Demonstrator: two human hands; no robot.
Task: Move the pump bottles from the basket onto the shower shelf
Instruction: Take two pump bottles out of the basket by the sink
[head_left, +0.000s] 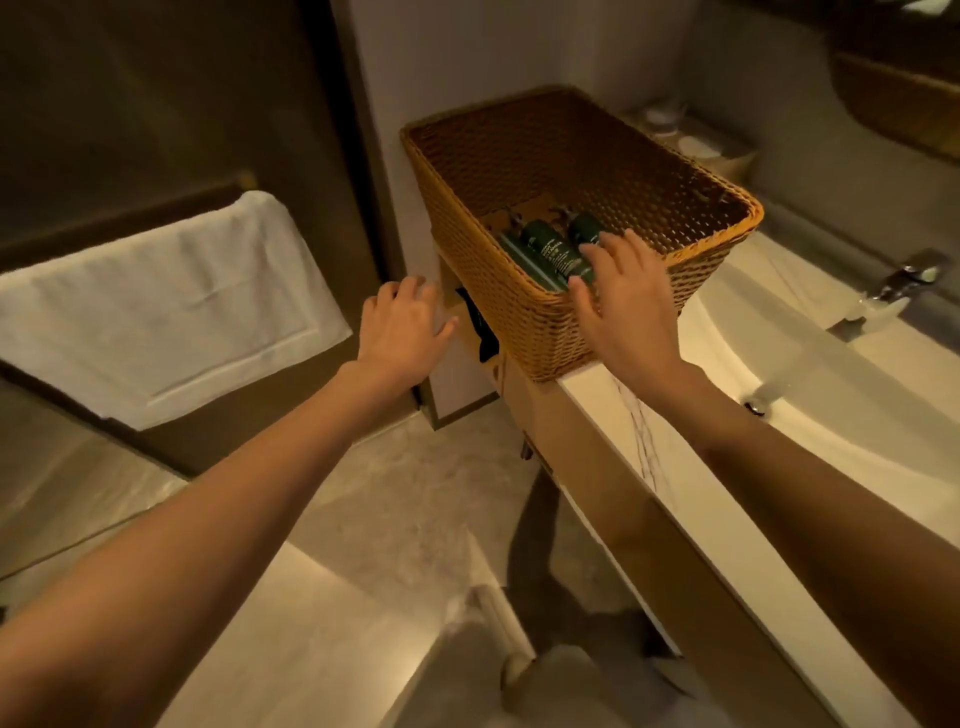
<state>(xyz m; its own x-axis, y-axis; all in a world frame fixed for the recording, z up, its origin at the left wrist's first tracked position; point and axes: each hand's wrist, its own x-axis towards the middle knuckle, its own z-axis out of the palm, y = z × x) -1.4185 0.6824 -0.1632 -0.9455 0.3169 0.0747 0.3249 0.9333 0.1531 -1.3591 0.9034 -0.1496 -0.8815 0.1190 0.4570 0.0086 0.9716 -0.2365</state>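
The first pick is in hand: the right hand (626, 296), fingers spread and holding nothing, reaches over the wicker basket (519, 332) toward dark green pump bottles (553, 249) lying inside, the left hand (402, 325) open beside it; next, a closed grip.

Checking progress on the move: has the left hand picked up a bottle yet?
No: the left hand is empty, spread open left of the basket, while the dark green pump bottles lie inside it.

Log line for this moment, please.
stage: reaching | right hand: open over woven wicker basket rim, above dark green pump bottles | left hand: open, empty | bottles: lying in basket
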